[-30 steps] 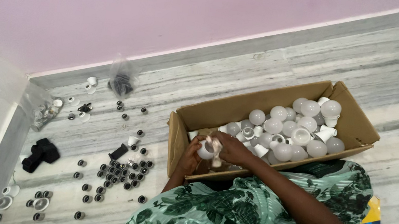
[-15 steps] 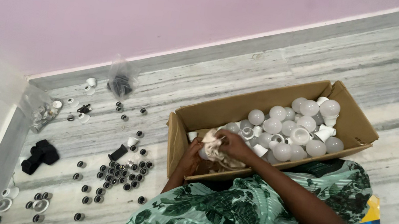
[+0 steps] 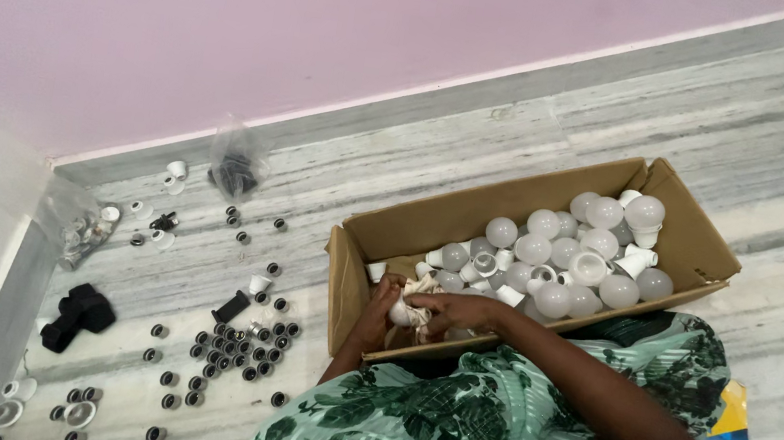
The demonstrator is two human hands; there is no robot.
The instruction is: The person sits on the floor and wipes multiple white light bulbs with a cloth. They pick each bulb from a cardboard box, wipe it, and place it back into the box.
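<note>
An open cardboard box (image 3: 516, 201) lies on the floor in front of me, holding several white round bulbs (image 3: 559, 257) and white bulb housings. Inside its left end, my left hand (image 3: 378, 314) grips a white bulb (image 3: 399, 314). My right hand (image 3: 463, 312) presses a crumpled pale cloth (image 3: 421, 305) against that bulb. The cloth hides most of the bulb.
Several small black ring-shaped caps (image 3: 235, 341) lie scattered on the striped grey floor at left. A black block (image 3: 77, 310), two clear bags of parts (image 3: 235, 167) and white housings (image 3: 8, 412) sit near the wall corner. My green patterned garment (image 3: 465, 431) fills the foreground.
My right hand has bunched the cloth down onto the bulb, lower in the box. Earlier the cloth was spread looser and the bulb showed more.
</note>
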